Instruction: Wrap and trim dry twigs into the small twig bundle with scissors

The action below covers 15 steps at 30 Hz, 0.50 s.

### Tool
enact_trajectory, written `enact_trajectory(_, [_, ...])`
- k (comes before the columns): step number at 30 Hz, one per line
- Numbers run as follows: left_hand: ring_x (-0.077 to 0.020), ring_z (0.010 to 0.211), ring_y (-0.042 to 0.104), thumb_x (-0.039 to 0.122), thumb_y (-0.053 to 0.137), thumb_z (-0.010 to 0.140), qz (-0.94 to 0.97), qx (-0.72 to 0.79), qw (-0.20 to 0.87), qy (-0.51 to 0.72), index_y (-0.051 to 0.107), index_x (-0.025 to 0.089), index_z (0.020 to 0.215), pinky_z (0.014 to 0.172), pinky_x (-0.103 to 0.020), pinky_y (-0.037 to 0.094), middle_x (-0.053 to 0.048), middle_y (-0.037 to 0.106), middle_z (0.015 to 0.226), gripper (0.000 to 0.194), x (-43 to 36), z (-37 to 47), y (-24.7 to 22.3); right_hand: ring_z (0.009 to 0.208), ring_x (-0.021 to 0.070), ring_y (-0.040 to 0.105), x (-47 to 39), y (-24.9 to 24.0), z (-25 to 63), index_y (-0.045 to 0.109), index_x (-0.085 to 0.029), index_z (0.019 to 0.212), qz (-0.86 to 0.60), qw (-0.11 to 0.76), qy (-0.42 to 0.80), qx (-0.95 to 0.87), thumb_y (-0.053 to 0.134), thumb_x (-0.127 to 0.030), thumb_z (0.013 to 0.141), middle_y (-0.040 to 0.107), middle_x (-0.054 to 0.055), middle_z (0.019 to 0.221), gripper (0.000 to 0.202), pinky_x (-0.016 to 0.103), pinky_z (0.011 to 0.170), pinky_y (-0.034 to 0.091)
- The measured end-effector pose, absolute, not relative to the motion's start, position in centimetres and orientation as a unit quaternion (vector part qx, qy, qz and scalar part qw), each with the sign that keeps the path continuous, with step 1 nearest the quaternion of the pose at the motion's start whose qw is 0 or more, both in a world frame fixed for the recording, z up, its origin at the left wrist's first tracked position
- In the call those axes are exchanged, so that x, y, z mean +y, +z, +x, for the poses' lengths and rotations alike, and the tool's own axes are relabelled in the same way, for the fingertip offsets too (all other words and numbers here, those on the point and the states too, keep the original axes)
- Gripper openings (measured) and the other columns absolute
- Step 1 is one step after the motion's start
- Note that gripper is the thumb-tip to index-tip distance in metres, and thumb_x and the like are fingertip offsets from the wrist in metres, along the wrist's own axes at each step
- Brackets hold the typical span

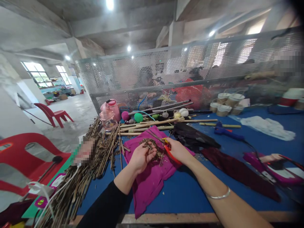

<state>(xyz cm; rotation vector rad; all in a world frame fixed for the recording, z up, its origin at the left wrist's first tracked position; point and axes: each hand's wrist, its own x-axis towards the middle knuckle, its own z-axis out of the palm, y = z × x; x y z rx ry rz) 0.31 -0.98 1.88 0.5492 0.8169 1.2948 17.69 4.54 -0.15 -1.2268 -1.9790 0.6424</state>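
My left hand (142,155) is turned palm up, its fingers curled around some dried plant bits (149,145). Under and beside it, a small heap of brown plant bits (159,155) lies on a magenta cloth (152,190). Scissors with red-orange handles (171,155) are gripped in my right hand (177,148). Their blades point up and left over the cloth, just beyond my left fingers. I cannot tell whether the blades are apart. A black cloth (194,134) lies right of my right hand.
Bundles of dry stalks (102,158) cover the table's left side. Behind the cloth lie bamboo sticks (152,128), yarn balls (138,117) and a pink jug (110,112). A blue glue gun (228,133), dark red cloth (237,171) and small pots (223,109) are to the right. A perforated metal screen (114,76) stands behind.
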Motion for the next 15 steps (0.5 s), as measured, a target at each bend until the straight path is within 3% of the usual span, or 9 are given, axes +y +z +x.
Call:
enact_trajectory(5, [-0.0069,0.052,0.056,0.011,0.048,0.079,0.288,0.388,0.693,0.535,0.052,0.011,0.082,0.053,-0.018,0.047,-0.005,0.057,0.068,0.005,-1.3,0.6,1.7,0.058,0.0128,0.051,4.2,0.6,17.5,0.055,-0.020,0.076,-0.467,0.416,0.270,-0.732,0.053,-0.017,0.063,0.059,-0.001,0.067,0.014,0.024,0.056,0.039])
enact_trajectory(9, [-0.0054,0.046,0.050,0.012,0.049,0.077,0.306,0.392,0.715,0.491,0.053,0.010,0.078,0.048,-0.017,0.041,-0.003,0.055,0.063,0.004,-1.5,0.9,1.4,0.074,0.0160,0.057,3.0,1.2,16.1,0.053,-0.019,0.080,-0.379,0.495,0.393,-0.676,0.057,-0.025,0.068,0.061,0.003,0.082,0.014,0.028,0.066,0.045])
enact_trajectory(12, [-0.0040,0.045,0.045,0.014,0.055,0.072,0.305,0.393,0.721,0.483,0.054,0.010,0.077,0.045,-0.016,0.036,-0.002,0.054,0.062,0.006,-1.5,1.0,1.1,0.066,0.0149,0.058,2.1,1.3,15.1,0.053,-0.019,0.081,-0.332,0.478,0.476,-0.659,0.057,-0.029,0.070,0.061,0.002,0.076,0.015,0.029,0.063,0.047])
enact_trajectory(15, [-0.0031,0.043,0.040,0.016,0.058,0.068,0.308,0.385,0.719,0.490,0.052,0.011,0.073,0.042,-0.015,0.029,0.001,0.049,0.058,0.009,-1.3,1.0,0.9,0.060,0.0133,0.057,1.6,1.2,14.6,0.053,-0.019,0.081,-0.341,0.448,0.466,-0.683,0.059,-0.028,0.069,0.060,0.000,0.070,0.015,0.027,0.060,0.047])
